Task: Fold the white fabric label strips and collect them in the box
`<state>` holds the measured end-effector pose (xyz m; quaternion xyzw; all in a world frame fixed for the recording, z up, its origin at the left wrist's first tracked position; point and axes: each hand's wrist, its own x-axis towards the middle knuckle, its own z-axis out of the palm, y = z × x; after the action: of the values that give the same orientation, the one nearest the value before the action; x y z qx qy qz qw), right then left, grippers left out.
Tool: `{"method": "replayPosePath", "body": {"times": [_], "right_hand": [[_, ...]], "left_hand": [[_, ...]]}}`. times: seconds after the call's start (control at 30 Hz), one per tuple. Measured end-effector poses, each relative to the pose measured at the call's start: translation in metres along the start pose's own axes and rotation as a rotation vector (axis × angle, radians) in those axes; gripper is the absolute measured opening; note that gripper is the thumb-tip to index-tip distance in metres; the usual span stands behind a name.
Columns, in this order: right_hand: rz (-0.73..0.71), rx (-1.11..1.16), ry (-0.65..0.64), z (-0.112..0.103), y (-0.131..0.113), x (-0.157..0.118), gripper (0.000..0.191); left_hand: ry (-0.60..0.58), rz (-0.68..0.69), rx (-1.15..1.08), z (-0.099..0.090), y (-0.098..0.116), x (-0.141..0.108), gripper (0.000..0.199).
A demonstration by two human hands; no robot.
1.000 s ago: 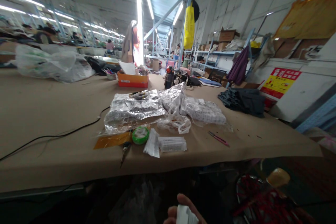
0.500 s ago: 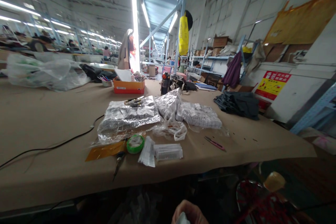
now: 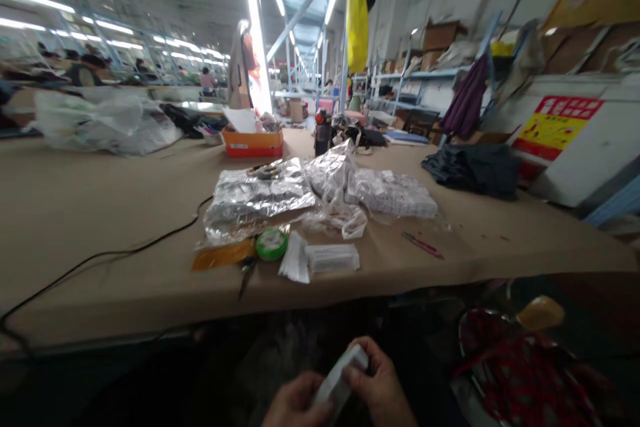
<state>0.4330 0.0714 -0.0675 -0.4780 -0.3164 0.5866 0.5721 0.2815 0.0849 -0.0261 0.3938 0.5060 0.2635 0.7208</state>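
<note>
Below the table's front edge, my left hand (image 3: 299, 401) and my right hand (image 3: 376, 379) are both closed on a narrow white stack of labels (image 3: 339, 377). The right thumb presses on the stack's upper end, while the left fingers grip its lower end. On the table nearest my hands lie two more stacks of printed white labels, one upright (image 3: 295, 257) and one sideways (image 3: 333, 258). Left of them sit a green-rimmed round dish (image 3: 271, 244), a dark pointed tool (image 3: 245, 275) and an amber sheet (image 3: 223, 255).
Shiny plastic packs (image 3: 260, 193) cover the middle of the brown table (image 3: 125, 207). Pink-handled snips (image 3: 423, 245) lie to the right, dark folded cloth (image 3: 473, 169) behind them. A black cable (image 3: 135, 250) crosses the left side. An orange box (image 3: 253, 143) and bottle (image 3: 323, 132) stand further back.
My view has tilted down, so the table things appear higher and slightly further right. Both hands now show with the white stack; before, only part of one hand was visible at the bottom edge.
</note>
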Motion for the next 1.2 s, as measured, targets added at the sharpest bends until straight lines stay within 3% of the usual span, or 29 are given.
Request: {"method": "replayPosePath", "body": {"times": [0.13, 0.27, 0.53, 0.63, 0.73, 0.83, 0.9, 1.03, 1.13, 1.2], "right_hand": [[0.098, 0.001, 0.074, -0.002, -0.028, -0.011, 0.041], [0.182, 0.045, 0.104, -0.004, -0.024, -0.012, 0.041], [0.151, 0.046, 0.068, 0.002, -0.023, -0.015, 0.047], [0.031, -0.003, 0.129, -0.005, -0.029, -0.012, 0.05], [-0.238, -0.298, 0.259, -0.014, -0.038, -0.018, 0.032], [-0.456, -0.679, 0.125, -0.016, -0.044, -0.032, 0.014], [-0.473, -0.738, 0.044, -0.012, -0.042, -0.039, 0.016], [-0.251, -0.32, 0.18, 0.006, -0.028, -0.042, 0.039], [0.1, 0.005, 0.06, 0.024, -0.017, -0.045, 0.039], [0.245, 0.094, -0.032, 0.034, -0.011, -0.048, 0.036]], "left_hand": [[0.018, 0.078, 0.166, 0.006, 0.0, -0.012, 0.026], [-0.019, 0.047, 0.306, 0.007, -0.001, -0.016, 0.025], [-0.072, -0.059, 0.11, 0.006, -0.001, -0.023, 0.018], [-0.088, -0.121, -0.016, 0.004, 0.002, -0.024, 0.022], [-0.075, -0.135, -0.087, 0.002, 0.003, -0.025, 0.023], [-0.08, -0.127, -0.112, 0.001, 0.004, -0.026, 0.024], [-0.08, -0.128, -0.117, 0.001, 0.005, -0.027, 0.025], [-0.046, -0.091, -0.168, 0.002, 0.005, -0.028, 0.025], [-0.02, -0.045, -0.227, 0.004, 0.001, -0.027, 0.027], [-0.014, -0.04, -0.234, 0.007, -0.003, -0.025, 0.028]]}}
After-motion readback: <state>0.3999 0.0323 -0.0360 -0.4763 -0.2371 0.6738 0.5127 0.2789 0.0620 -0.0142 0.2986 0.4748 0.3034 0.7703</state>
